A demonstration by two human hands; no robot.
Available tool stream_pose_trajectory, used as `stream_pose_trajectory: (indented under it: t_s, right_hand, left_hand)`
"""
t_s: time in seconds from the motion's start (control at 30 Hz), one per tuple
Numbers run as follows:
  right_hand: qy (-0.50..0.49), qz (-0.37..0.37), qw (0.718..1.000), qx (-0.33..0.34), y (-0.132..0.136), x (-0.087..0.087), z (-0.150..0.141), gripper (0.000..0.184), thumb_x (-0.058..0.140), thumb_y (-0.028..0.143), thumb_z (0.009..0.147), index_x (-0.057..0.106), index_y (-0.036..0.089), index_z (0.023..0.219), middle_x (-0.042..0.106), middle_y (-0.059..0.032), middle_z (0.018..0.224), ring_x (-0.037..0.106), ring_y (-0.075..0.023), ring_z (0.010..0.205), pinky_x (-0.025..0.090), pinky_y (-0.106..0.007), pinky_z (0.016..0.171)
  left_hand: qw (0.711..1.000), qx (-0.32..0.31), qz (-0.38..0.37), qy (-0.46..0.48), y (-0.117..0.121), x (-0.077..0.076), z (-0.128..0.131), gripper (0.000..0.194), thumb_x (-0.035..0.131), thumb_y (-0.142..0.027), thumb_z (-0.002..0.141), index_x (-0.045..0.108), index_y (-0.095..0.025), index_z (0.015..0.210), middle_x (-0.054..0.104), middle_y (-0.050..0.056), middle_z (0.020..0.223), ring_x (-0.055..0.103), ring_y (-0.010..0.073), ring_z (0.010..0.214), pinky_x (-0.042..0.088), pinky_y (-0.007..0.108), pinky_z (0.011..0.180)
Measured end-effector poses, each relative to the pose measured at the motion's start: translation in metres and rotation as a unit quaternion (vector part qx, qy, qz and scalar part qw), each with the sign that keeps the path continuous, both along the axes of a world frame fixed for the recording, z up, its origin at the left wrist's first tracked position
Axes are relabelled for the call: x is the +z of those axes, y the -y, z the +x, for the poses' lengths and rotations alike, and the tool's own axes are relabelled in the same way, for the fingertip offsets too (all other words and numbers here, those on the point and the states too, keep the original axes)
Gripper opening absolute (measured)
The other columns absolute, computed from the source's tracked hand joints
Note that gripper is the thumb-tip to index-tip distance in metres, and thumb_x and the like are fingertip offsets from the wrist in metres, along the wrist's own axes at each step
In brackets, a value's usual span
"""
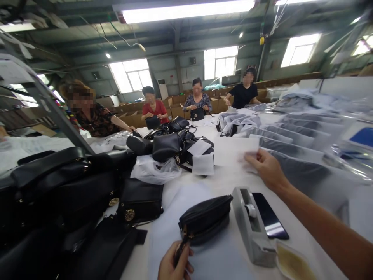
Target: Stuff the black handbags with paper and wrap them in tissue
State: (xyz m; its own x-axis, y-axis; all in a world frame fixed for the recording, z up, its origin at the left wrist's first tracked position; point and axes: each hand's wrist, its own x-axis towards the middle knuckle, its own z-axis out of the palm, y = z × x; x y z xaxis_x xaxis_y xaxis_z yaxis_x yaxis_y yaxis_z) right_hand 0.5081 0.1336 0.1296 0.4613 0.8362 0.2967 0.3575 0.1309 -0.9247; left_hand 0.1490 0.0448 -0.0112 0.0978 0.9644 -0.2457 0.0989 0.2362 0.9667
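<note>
L hand: nearest cam, bottom ctr. L hand [175, 261] has its fingers [182, 256] curled tight round a dark strap/pull [178, 252] at near end of the small black bag.
Small black bag [205, 218]: ctr-bottom, long axis slanting up to R, gold-tone hw at near end. Over a pale sheet [164, 237]; can't tell if resting or slightly lifted.
R hand: fwd & R of bag, arm outstretched. R hand [269, 169] pinches R edge of a white paper [229, 149] btwn thumb & fingers; tips blurred.
Tape dispenser: grey tape dispenser [262, 249] w/ white roll, just R of bag, on white counter [295, 214].
Phone: dark phone [269, 216], flat, right beside dispenser. Clear dish [294, 261] w/ yellowish contents near its lower end.
L side: big heap of black bags [70, 190], some w/ round gold emblems.
Mid counter: more blk bags [166, 146], 2 white slips [203, 165] at their R side, clear plastic bag [157, 171] in front.
R side: row of plastic-wrapped bags [303, 163], overlapping, running back along counter.
Co-workers: 4 across counter. Red top [160, 109] & grey patterned top [201, 102] each have a blk bag in hand; black top [243, 95] farther R; dark patterned top [97, 120] at L, arm out twd the bags.
Bkgd: cardboard boxes [177, 111], bright windows, tube light [189, 11] overhead.
</note>
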Motion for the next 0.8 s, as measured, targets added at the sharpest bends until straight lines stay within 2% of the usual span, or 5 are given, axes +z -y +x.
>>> stream_pose_trajectory:
  t_s: [0.17,0.37,0.53,0.67,0.8]
  right_hand:
    - [-0.076,-0.089,0.981,0.157,0.114,0.014,-0.040,0.043,0.072,0.047,0.077,0.065,0.019,0.109,0.072,-0.0086,0.097,0.069,-0.0247,0.085,0.057,-0.030,0.069]
    - [0.119,-0.203,0.901,0.364,0.183,-0.026,-0.099,0.032,0.062,0.036,0.086,0.067,0.024,0.115,0.070,-0.0053,0.112,0.065,-0.0269,0.099,0.052,-0.033,0.086]
    - [0.140,-0.186,0.929,0.289,0.176,-0.068,-0.147,0.040,0.065,0.031,0.078,0.062,0.021,0.117,0.073,-0.0049,0.093,0.067,-0.0252,0.086,0.051,-0.036,0.081]
    - [-0.084,-0.167,0.962,0.197,0.176,-0.094,-0.181,0.045,0.071,0.042,0.076,0.058,0.021,0.114,0.073,-0.0023,0.083,0.069,-0.0237,0.077,0.054,-0.034,0.072]
    - [-0.395,-0.130,0.891,0.181,0.191,-0.115,-0.212,0.043,0.071,0.048,0.078,0.063,0.019,0.110,0.074,-0.0075,0.098,0.070,-0.0267,0.089,0.057,-0.038,0.078]
  left_hand:
    - [0.997,-0.037,0.010,0.067,0.010,0.038,-0.012,0.044,0.064,-0.058,0.079,0.066,-0.014,0.088,0.064,0.005,0.081,0.059,0.0129,0.061,0.047,0.022,0.051]
    - [0.988,-0.067,-0.045,0.130,0.030,0.047,-0.022,0.049,0.063,-0.057,0.082,0.064,-0.013,0.102,0.069,0.013,0.103,0.067,0.0195,0.085,0.055,0.033,0.078]
    - [0.990,-0.110,0.019,0.090,0.039,0.039,-0.017,0.051,0.066,-0.056,0.079,0.063,-0.013,0.107,0.069,0.013,0.107,0.065,0.0222,0.092,0.051,0.032,0.078]
    - [0.989,-0.105,0.063,0.086,0.043,0.033,-0.014,0.049,0.072,-0.050,0.075,0.063,-0.013,0.107,0.069,0.008,0.098,0.062,0.0208,0.092,0.048,0.028,0.079]
    - [0.989,-0.092,0.082,0.081,0.045,0.027,-0.014,0.045,0.068,-0.051,0.079,0.063,-0.014,0.104,0.067,0.006,0.095,0.060,0.0189,0.089,0.048,0.027,0.078]
